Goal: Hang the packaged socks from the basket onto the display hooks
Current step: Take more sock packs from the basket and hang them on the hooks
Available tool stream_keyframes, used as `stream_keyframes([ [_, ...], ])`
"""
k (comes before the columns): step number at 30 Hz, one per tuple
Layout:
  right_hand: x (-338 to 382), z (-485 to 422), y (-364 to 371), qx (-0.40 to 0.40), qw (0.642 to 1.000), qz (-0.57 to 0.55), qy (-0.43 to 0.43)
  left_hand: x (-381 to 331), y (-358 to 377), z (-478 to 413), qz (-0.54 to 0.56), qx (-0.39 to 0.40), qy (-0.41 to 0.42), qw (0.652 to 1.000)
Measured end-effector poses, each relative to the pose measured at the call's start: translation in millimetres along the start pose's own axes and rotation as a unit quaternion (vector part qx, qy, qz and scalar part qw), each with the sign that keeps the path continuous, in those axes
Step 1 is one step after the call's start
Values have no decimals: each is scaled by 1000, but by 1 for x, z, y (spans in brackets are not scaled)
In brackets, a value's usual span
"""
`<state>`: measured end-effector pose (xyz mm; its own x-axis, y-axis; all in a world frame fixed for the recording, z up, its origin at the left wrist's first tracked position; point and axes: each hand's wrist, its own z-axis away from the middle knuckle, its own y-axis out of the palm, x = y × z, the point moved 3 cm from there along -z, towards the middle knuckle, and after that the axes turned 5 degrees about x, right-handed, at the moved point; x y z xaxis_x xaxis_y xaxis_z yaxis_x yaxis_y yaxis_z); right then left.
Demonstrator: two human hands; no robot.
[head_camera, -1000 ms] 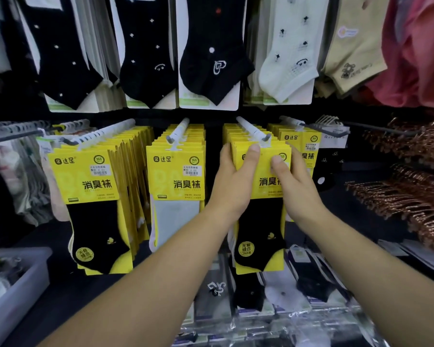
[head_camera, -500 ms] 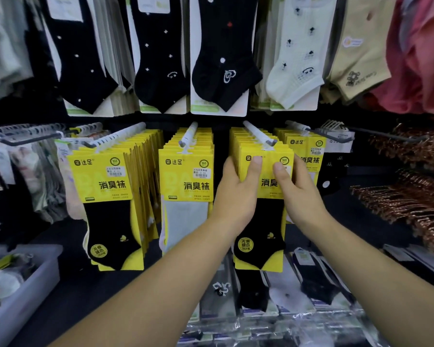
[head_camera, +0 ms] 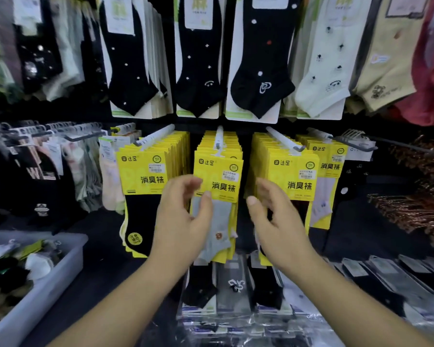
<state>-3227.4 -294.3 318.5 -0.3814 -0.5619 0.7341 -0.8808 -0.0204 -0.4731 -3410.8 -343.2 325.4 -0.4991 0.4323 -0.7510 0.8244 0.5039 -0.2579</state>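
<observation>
Head view: your left hand [head_camera: 183, 221] and right hand [head_camera: 276, 221] hover mid-frame, fingers spread, holding nothing. Yellow sock packs [head_camera: 296, 176] hang on white display hook [head_camera: 283, 140], center right. Next pack waits in grey basket [head_camera: 45, 291], lower left; reach left. Grip card top, thread hole over hook tip. Bagged socks [head_camera: 236, 296] below crowd your forearms.

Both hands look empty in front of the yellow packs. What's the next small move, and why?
Probably swing the left hand down-left into the basket for another pack. Both hands, right hand included, hang open, and socks remain in the basket.
</observation>
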Motion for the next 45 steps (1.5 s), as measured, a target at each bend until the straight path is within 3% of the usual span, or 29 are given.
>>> stream_keyframes([
  [2,6,-18,16,40,999,-22,17,14,7,-21,-29,19,-8,999],
  [9,5,-80,45,-1,990,-135,32,36,45,-75,154,76,-124,977],
  [15,-11,-86,57,-18,983,-182,20,55,46,-82,173,45,-110,978],
  [21,-30,-80,70,-21,978,-201,44,70,53,-81,212,81,-114,967],
  [26,-38,-93,74,-33,976,-211,34,78,61,-85,174,51,-90,979],
  [34,-35,-77,66,-58,988,-141,11,65,51,-66,114,56,-116,985],
  [38,-16,-50,55,-66,996,-62,23,47,29,-34,74,97,-137,983],
  [42,4,-11,48,-77,996,44,10,32,-4,7,18,162,-95,982],
  [45,16,14,55,-85,993,67,-53,31,-37,23,-21,116,-91,989],
])
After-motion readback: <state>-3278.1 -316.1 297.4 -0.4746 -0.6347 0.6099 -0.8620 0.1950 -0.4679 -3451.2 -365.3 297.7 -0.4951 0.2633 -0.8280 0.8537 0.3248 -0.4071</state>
